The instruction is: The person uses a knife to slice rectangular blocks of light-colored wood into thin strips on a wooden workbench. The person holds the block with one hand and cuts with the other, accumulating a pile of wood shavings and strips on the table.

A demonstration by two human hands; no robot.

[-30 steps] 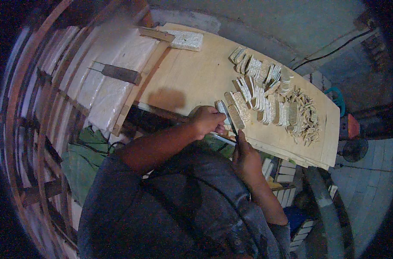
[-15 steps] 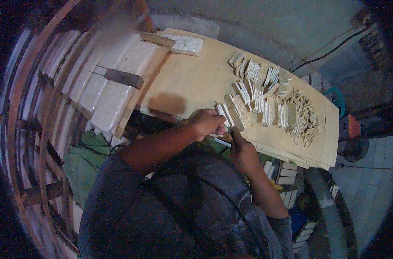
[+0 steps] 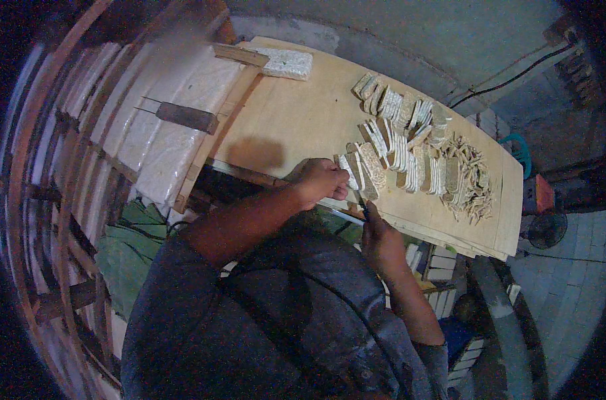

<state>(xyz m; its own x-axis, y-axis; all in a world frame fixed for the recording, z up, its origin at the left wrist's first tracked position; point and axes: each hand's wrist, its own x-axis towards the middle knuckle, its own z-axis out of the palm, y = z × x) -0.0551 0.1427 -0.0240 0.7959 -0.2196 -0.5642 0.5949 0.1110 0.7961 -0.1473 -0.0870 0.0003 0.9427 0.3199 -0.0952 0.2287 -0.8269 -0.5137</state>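
My left hand (image 3: 321,183) is closed at the near edge of the pale wooden board (image 3: 303,110), thumb and fingers pressed together. Whatever they pinch is hidden or too small to name. Just to its right, my right hand (image 3: 384,243) grips a slim dark tool (image 3: 365,212) that looks like a knife; its tip points up toward the left fingers and is blurred. Close beyond both hands, white and tan oblong slices (image 3: 371,175) with rounded ends lean together on the board. More such slices (image 3: 399,150) stand in rows farther back.
A heap of thin pale sticks (image 3: 473,177) covers the board's right end. At its far left lies a white speckled block (image 3: 286,65). Left of the board, a brown block with two prongs (image 3: 185,117) rests on plastic-wrapped white slabs (image 3: 166,160). A fan (image 3: 546,230) stands at right.
My right hand has drawn a little down and right, away from the left fingers, with the tool still in it. The left hand has stayed almost in place.
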